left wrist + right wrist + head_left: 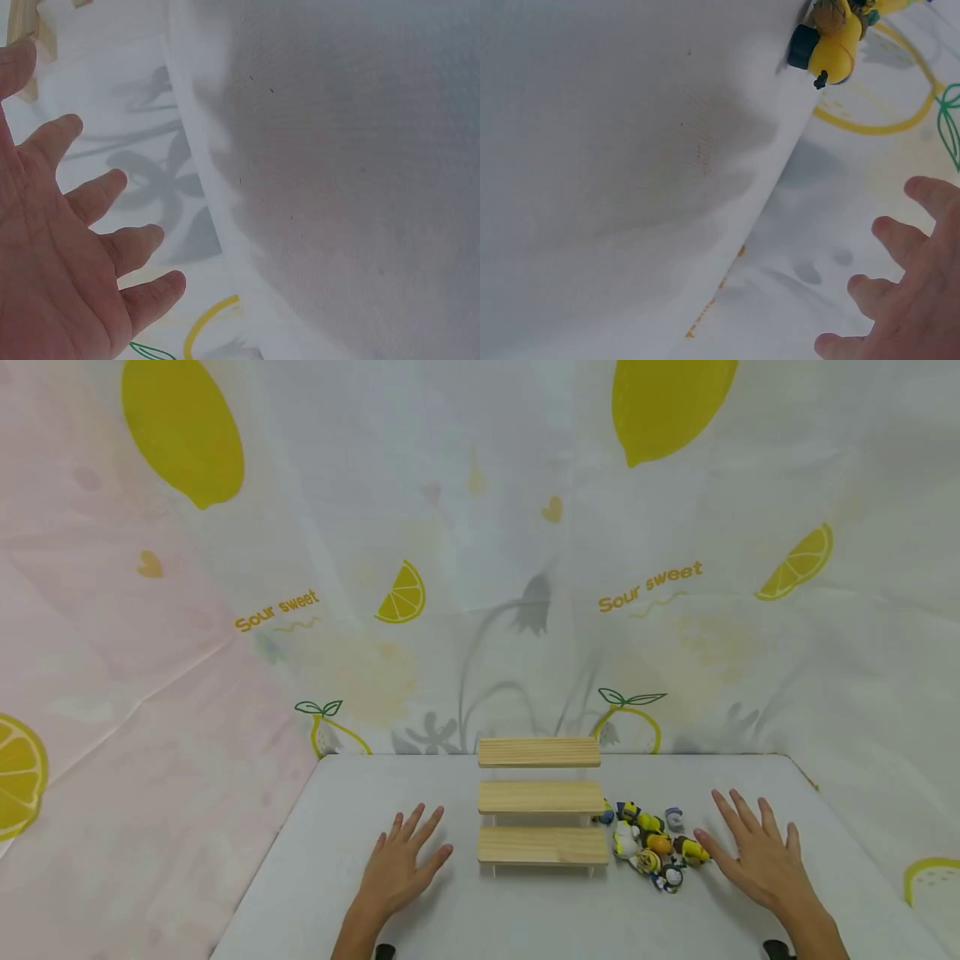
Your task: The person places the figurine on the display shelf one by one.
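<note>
My left hand (pixel 399 871) is spread palm down over the white table, left of a three-tier wooden stand (pixel 542 846). Its fingers are apart and hold nothing, as the left wrist view also shows. On the other side, my right hand (pixel 765 857) is spread the same way, with straight fingers and nothing held. Close to its thumb lies a heap of small figurines (pixel 658 843), mostly yellow with some white, blue and black. One yellow figurine (pixel 836 52) shows at the top of the right wrist view. The stand's pale wood steps rise toward the back on clear supports.
A white table (pixel 300 893) carries the stand and figurines. Behind it hangs a pale cloth (pixel 480 527) printed with lemons, hearts and words, meeting the table's far edge. A small grey-blue figurine (pixel 674 818) lies at the heap's back right.
</note>
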Available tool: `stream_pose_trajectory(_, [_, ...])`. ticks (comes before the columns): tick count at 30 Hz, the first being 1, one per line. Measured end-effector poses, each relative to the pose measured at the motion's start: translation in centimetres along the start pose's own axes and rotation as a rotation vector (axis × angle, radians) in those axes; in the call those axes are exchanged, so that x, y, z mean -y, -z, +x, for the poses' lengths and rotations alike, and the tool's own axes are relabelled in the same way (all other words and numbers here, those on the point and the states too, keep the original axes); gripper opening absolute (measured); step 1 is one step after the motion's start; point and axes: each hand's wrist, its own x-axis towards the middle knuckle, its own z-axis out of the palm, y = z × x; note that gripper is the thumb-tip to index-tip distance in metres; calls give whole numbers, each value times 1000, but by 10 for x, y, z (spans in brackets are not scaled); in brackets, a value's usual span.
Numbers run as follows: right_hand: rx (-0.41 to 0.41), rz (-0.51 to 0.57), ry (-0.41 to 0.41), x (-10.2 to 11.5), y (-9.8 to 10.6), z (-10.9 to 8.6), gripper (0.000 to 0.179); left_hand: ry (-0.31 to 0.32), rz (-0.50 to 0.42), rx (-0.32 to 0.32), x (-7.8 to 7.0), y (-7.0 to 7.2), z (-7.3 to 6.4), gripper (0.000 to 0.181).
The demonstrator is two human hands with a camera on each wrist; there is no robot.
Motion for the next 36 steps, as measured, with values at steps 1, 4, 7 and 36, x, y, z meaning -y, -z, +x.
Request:
stream_pose_trajectory(1, [0, 0, -1, 0, 0, 0, 85, -2, -19, -3, -1, 0, 1, 62])
stream_pose_trajectory(4, [-3, -4, -2, 0, 0, -1, 85, -35, -103, -25, -2, -2, 6, 60])
stream_pose_trajectory(7, [-11, -12, -6, 0, 0, -2, 85, -68, -226, -49, -2, -5, 11, 58])
stream_pose_trajectory(36, [0, 33, -14, 0, -5, -4, 84, -153, -687, 174, -9, -20, 30, 50])
